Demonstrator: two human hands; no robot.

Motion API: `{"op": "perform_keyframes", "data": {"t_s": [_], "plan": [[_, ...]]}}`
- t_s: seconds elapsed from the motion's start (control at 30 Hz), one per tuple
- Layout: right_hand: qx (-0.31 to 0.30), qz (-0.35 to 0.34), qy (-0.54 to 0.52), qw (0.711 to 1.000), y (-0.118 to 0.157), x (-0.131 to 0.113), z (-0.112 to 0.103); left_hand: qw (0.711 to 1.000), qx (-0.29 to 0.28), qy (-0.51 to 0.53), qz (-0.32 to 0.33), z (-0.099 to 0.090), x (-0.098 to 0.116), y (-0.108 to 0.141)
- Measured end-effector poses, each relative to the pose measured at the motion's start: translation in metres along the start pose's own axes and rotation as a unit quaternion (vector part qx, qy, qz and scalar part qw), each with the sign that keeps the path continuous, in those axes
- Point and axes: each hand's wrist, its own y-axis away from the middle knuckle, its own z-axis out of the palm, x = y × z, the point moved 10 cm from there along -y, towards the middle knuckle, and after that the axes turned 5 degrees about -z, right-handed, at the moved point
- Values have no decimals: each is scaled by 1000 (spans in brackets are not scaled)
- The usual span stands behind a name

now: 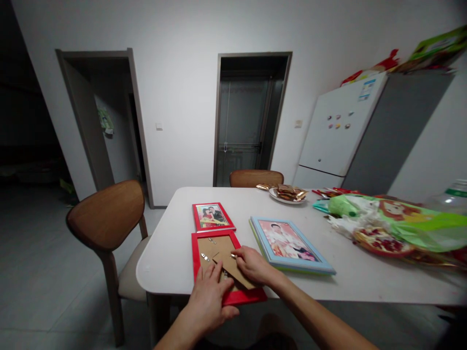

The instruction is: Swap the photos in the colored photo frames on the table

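A red picture frame (196, 253) lies face down near the table's front edge, its brown cardboard backing (222, 241) showing. Small metal clips (205, 256) sit on the backing, and a cardboard stand flap (239, 273) crosses it at a slant. My left hand (211, 296) rests over the frame's lower left part, fingers spread on the backing. Curled fingers of my right hand (251, 265) touch the backing by a metal piece at its right side; what they pinch, if anything, is hidden. Just behind lies another red frame (232, 227), photo side up.
To the right, a light blue photo frame (257, 228) lies stacked on a green-edged one. Farther off are a plate (279, 198) of wrapped packets, a green plastic bag (419, 228) and an opened pomegranate (383, 242). A wooden chair (109, 214) stands at the table's left.
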Motion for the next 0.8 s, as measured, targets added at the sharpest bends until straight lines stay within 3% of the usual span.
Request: {"op": "perform_keyframes", "data": {"t_s": [0.2, 0.33, 0.53, 0.8], "plan": [[-11, -9, 52, 999, -2, 3, 7, 999, 30, -16, -34, 8, -5, -6], [-12, -18, 59, 998, -5, -1, 5, 997, 53, -21, -44, 3, -7, -4], [-64, -19, 91, 994, -12, 0, 10, 997, 61, -31, -45, -5, -6, -6], [-54, -11, 86, 995, -14, 7, 12, 994, 92, -28, -57, 9, -22, 5]]}}
